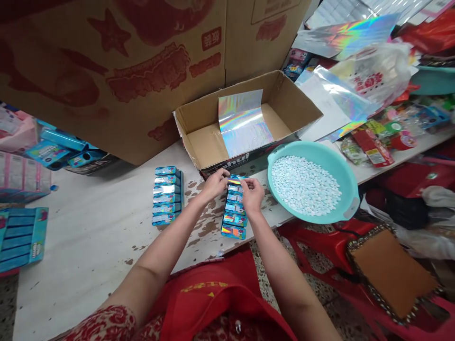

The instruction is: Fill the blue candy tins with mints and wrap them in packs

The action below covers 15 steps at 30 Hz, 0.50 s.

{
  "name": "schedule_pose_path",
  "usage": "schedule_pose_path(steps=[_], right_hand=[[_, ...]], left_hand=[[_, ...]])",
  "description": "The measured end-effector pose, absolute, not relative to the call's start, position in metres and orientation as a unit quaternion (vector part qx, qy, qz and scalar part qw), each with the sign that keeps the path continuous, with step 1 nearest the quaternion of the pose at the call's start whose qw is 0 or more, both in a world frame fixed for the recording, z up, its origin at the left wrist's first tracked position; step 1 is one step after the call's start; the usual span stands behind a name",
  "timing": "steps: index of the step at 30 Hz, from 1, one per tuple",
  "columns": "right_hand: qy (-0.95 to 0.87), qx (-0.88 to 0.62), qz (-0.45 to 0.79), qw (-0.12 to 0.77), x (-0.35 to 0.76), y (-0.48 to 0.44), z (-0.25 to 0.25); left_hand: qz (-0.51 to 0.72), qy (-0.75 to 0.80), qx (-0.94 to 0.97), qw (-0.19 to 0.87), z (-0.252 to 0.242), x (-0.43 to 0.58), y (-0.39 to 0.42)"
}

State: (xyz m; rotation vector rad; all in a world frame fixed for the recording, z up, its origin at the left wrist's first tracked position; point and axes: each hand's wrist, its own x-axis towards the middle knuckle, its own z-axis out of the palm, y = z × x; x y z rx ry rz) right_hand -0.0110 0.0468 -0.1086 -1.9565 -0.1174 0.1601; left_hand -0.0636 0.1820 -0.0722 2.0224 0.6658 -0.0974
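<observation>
My left hand (pixel 214 184) and my right hand (pixel 253 195) meet over the far end of a row of small blue boxes (pixel 234 219). Between their pinched fingertips is a narrow, shiny rainbow strip (pixel 234 181), one end in each hand. The strip lies over or just above a box top; I cannot tell whether it touches. Shiny patches show on the nearer boxes of this row. A second row of blue boxes (pixel 165 199) in a tray stands to the left, apart from my hands.
Behind my hands sits an open carton (pixel 284 106) with a rainbow foil sheet (pixel 243 125) inside. A turquoise basin (pixel 350 182) of small white pieces (pixel 305 184) is at the right. A large cardboard box (pixel 152 57) rises behind; a red stool (pixel 320 246) stands right of the table (pixel 88 227).
</observation>
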Motion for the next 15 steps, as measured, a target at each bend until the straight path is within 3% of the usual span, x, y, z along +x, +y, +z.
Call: schedule_pose_path(steps=[6,15], right_hand=[[-0.036,-0.850,0.043,0.523,-0.004,0.052,-0.110],[0.034,-0.831,0.085,0.549,0.009,0.054,-0.131]], left_hand=[[-0.046,0.290,0.899,0.325,-0.075,-0.058,0.173],[-0.045,0.328,0.848,0.414,-0.102,-0.055,0.168]])
